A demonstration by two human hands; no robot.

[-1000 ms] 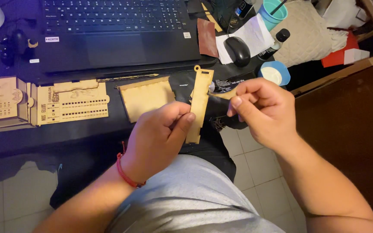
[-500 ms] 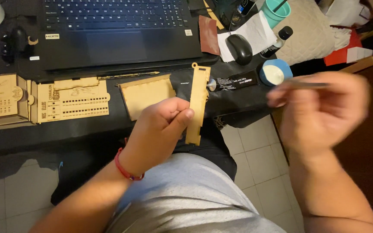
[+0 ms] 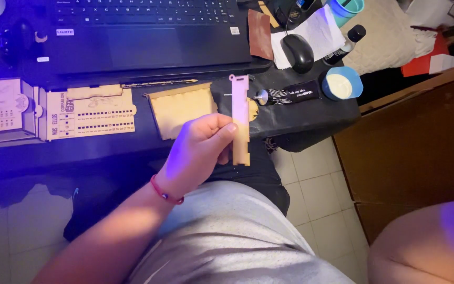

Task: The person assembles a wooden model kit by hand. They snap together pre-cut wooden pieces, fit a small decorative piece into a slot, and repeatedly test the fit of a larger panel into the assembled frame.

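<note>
My left hand (image 3: pixel 200 150) grips a long, thin wooden strip (image 3: pixel 240 113) with notched edges and a small tab at its top, holding it upright over the desk's front edge. A red cord bracelet (image 3: pixel 165 193) circles that wrist. Only my right forearm (image 3: pixel 426 247) shows, at the bottom right corner; the right hand itself is out of the picture. On the black desk behind the strip lie a flat square wooden panel (image 3: pixel 177 108) and a black glue tube (image 3: pixel 290 94) with a silver tip.
A laptop (image 3: pixel 143 31) fills the back of the desk (image 3: pixel 311 115). Laser-cut wooden sheets (image 3: pixel 90 113) lie at the left. A black mouse (image 3: pixel 297 52), white paper, a brown leather patch (image 3: pixel 260 34), a small round blue tub (image 3: pixel 341 84) and a dark bottle (image 3: pixel 342 47) stand at the right. Tiled floor below.
My right hand let go near the strip, swept away to the right and left the view. The left hand keeps the strip upright. The light has turned bluish purple.
</note>
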